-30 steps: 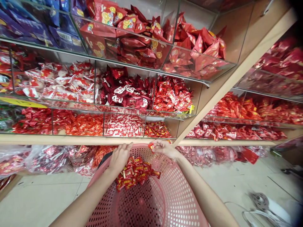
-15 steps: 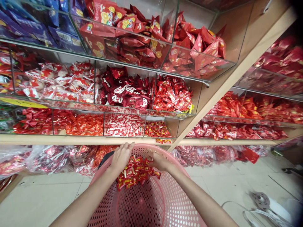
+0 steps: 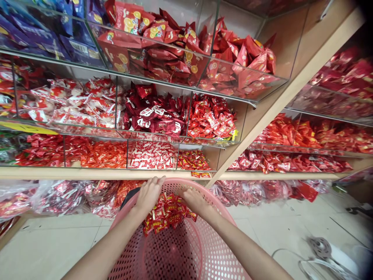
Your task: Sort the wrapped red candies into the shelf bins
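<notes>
A pink perforated plastic basket [image 3: 204, 252] tilts toward me in front of the candy shelves. A heap of small red-and-gold wrapped candies [image 3: 167, 216] lies against its far wall. My left hand [image 3: 148, 194] grips the basket's far rim with curled fingers beside the heap. My right hand [image 3: 194, 200] reaches into the heap, its fingers bent down among the wrappers; whether it holds any is hidden. Two loose red candies [image 3: 201, 174] lie on the wooden shelf edge just beyond the basket.
Glass-fronted bins [image 3: 151, 155] full of red, white and maroon sweets fill the wooden shelves [image 3: 87, 173]. Clear bags of candy [image 3: 58, 194] sit below the lowest shelf. A tiled floor [image 3: 291, 225] spreads to the right, with a metal object and cable [image 3: 320, 249].
My right hand has come down from above the rim, where it pinched one candy, into the heap in the basket. Loose candies now lie on the shelf edge. My left hand has stayed put.
</notes>
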Tool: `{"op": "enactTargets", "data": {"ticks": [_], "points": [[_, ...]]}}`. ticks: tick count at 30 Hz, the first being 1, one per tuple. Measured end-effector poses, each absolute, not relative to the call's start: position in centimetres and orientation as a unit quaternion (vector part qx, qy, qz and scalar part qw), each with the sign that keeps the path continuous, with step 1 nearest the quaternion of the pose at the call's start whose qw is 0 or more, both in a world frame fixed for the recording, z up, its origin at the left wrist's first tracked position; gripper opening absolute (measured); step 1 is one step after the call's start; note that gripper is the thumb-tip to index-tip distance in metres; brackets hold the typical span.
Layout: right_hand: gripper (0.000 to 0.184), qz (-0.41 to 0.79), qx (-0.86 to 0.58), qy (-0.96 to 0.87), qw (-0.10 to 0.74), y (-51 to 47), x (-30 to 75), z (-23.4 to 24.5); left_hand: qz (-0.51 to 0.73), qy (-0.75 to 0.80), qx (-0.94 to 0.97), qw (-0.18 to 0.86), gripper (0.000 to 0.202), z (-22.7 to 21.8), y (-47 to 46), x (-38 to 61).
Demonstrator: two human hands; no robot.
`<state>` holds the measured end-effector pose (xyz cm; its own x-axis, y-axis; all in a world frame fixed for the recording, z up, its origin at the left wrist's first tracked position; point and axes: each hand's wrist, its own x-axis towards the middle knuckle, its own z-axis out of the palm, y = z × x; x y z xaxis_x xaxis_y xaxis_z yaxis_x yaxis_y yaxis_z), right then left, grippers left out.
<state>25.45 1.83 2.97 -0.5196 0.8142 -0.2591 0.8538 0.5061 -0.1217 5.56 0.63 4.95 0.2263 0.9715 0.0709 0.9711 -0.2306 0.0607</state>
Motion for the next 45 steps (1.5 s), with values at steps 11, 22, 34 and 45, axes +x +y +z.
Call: {"op": "enactTargets", "data": {"ticks": [11, 22, 34, 45], "points": [[0.028, -0.092, 0.581, 0.801, -0.112, 7.9, 27.7, 8.1, 0.014, 0.635, 0.773, 0.009, 0.047, 4.5, 1.2, 5.2], [0.051, -0.138, 0.725, 0.672, 0.061, 15.4, 26.2, 6.8, -0.007, 0.650, 0.760, 0.001, 0.048, 4.8, 0.9, 5.2], [0.024, -0.180, 0.701, 0.690, 0.011, 14.7, 26.6, 6.7, 0.004, 0.656, 0.755, 0.005, 0.047, 4.4, 0.7, 5.2], [0.006, -0.234, 0.675, 0.685, -0.144, 15.5, 29.2, 5.2, 0.005, 0.656, 0.755, -0.005, 0.046, 4.0, 0.8, 4.9]]}}
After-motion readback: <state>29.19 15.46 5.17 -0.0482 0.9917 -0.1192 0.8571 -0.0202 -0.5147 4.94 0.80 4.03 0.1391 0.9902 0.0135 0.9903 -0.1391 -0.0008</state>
